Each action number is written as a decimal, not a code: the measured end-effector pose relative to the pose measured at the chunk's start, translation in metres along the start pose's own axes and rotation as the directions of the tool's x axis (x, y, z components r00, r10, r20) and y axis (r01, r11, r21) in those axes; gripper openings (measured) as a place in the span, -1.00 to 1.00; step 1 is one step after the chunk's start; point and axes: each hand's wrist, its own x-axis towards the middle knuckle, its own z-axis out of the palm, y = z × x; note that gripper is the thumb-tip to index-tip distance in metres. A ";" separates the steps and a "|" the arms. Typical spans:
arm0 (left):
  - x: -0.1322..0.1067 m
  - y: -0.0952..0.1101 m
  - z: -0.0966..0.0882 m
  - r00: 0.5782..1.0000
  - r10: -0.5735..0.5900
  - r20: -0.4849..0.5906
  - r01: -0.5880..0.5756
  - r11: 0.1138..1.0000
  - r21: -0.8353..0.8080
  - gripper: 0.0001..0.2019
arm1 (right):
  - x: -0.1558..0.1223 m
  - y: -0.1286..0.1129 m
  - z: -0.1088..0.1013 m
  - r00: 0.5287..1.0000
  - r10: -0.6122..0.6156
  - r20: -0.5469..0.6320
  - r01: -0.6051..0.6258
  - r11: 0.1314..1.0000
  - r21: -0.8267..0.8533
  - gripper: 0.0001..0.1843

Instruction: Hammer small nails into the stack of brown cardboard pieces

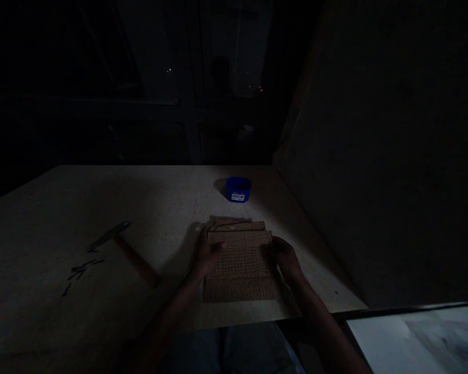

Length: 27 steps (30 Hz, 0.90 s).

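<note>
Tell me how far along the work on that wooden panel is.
Done: the wooden panel already shows rows of small dots across its middle. In hand: the left hand and right hand hold its sides. Remaining: the hammer and loose nails lie untouched on the table.

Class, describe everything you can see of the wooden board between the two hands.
The wooden board is a pale brown, rectangular piece lying flat on the table near its front edge. Rows of small dark dots cover its middle; the dim light hides whether they are holes or nails. Narrower strips lie at its far end. The left hand touches its left side, the right hand its right side.
</note>
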 end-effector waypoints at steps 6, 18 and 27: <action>-0.012 0.005 0.010 0.980 0.188 -0.063 -0.141 0.883 0.447 -0.33 | 0.001 0.018 -0.001 0.995 -0.094 0.016 0.095 0.968 -0.233 -0.53; -0.013 -0.016 0.017 0.877 0.390 0.280 -0.479 0.673 0.564 -0.48 | 0.014 0.034 0.009 0.763 -0.449 0.464 0.646 0.520 -0.559 -0.50; -0.013 -0.018 0.017 0.873 0.397 0.284 -0.487 0.668 0.563 -0.47 | 0.017 0.033 0.011 0.801 -0.379 0.464 0.599 0.497 -0.628 -0.49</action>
